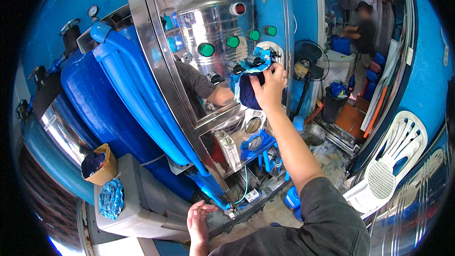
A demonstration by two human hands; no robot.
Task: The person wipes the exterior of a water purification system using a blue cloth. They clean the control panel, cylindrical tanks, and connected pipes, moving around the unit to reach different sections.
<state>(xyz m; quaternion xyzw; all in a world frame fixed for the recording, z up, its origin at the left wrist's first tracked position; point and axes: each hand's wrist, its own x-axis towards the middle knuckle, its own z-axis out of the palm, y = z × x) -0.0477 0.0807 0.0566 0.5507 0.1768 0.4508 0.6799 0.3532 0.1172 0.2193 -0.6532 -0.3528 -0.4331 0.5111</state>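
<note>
My right hand (pixel 272 84) reaches up with its fingers closed on a dark-blue and patterned light-blue cloth (pixel 249 92). The cloth lies against the shiny stainless-steel control panel (pixel 215 16), over part of its row of black knobs (pixel 216 79). Above these sit several green round buttons (pixel 206 50) and a small red-lit display (pixel 238 9). My left hand (pixel 198 222) hangs low near the panel's foot, fingers stretched out, holding nothing. Left of it, another patterned blue cloth (pixel 111 199) rests on a grey plastic bin (pixel 142 194).
Large blue tanks (pixel 102 99) and blue pipes (pixel 137 90) crowd the left. A tan container (pixel 102 166) stands on the bin. On the right are a standing fan (pixel 303 68), white plastic chairs (pixel 379 180) and a doorway with another person (pixel 364 33) beyond.
</note>
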